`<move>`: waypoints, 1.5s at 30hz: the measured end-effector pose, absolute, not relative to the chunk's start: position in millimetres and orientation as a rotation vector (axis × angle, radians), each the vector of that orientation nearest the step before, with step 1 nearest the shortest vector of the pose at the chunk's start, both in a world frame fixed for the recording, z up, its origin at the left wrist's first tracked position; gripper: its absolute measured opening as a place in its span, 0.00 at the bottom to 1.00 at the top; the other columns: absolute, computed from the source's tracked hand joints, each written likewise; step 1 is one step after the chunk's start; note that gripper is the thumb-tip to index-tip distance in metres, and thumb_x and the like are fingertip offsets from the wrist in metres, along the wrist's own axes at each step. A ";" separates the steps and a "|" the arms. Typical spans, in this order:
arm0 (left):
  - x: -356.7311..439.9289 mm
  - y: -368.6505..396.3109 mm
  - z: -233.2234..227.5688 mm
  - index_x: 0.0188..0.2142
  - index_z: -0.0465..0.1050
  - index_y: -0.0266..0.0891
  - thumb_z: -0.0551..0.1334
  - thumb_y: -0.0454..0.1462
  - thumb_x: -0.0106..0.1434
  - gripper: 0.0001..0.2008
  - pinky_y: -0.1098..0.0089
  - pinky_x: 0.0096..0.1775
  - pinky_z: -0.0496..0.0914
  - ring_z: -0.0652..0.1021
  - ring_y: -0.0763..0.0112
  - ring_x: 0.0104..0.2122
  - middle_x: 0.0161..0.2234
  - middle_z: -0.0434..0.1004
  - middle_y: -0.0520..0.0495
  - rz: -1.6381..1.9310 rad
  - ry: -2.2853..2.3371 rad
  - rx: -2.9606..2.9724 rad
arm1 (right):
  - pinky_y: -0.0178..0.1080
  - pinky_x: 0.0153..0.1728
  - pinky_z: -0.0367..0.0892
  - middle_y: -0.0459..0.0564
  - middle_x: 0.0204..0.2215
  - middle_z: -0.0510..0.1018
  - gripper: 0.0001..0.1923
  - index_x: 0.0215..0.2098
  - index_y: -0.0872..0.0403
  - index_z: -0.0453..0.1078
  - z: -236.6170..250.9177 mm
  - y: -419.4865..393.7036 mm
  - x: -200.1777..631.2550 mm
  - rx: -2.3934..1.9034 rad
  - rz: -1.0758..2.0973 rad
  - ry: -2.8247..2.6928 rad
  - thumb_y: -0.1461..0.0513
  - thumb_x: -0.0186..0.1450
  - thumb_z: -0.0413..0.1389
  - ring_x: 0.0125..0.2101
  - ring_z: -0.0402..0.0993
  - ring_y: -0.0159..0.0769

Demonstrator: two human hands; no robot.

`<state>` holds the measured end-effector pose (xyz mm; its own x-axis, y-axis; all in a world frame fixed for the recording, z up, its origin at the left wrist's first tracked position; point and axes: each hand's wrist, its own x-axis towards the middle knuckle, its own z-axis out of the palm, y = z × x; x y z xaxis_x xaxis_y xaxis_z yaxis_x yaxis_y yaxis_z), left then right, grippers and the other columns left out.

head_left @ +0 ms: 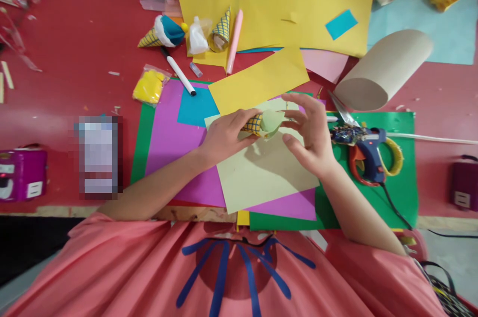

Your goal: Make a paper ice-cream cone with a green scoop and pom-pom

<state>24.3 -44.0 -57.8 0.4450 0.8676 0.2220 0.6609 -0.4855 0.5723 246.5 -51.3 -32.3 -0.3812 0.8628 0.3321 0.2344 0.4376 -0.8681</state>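
My left hand [224, 135] grips a small yellow paper cone with a blue grid pattern [254, 124], held sideways above the sheets. A pale green paper piece [272, 121] sits in the cone's open end. The fingertips of my right hand [311, 135] touch that green piece, with the other fingers spread. Below both hands lie a pale green sheet [261, 177], a purple sheet [168, 137] and a green sheet [399, 157].
A blue glue gun [368, 150] and scissors [373, 162] lie right of my right hand. A brown paper roll [384, 68], yellow sheets [284, 3], two finished cones [160, 33], a marker [179, 74], a pink stick [234, 40] and a bag of yellow bits [149, 86] lie beyond. Purple boxes [22, 172] flank the table.
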 end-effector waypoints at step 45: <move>40.1 -53.1 -42.5 0.56 0.56 0.42 0.59 0.36 0.62 0.23 0.68 0.36 0.73 0.82 0.61 0.43 0.51 0.77 0.43 0.198 1.627 2.243 | 0.55 0.56 0.67 0.53 0.58 0.70 0.05 0.39 0.49 0.70 -37.2 -65.4 213.0 -1.151 0.480 -1.854 0.63 0.69 0.52 0.59 0.67 0.46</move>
<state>40.1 -53.1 -42.5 0.3265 0.9402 -0.0969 0.8894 -0.2709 0.3683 213.0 -65.4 -37.2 -0.1871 0.8599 0.4749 0.5215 0.4967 -0.6938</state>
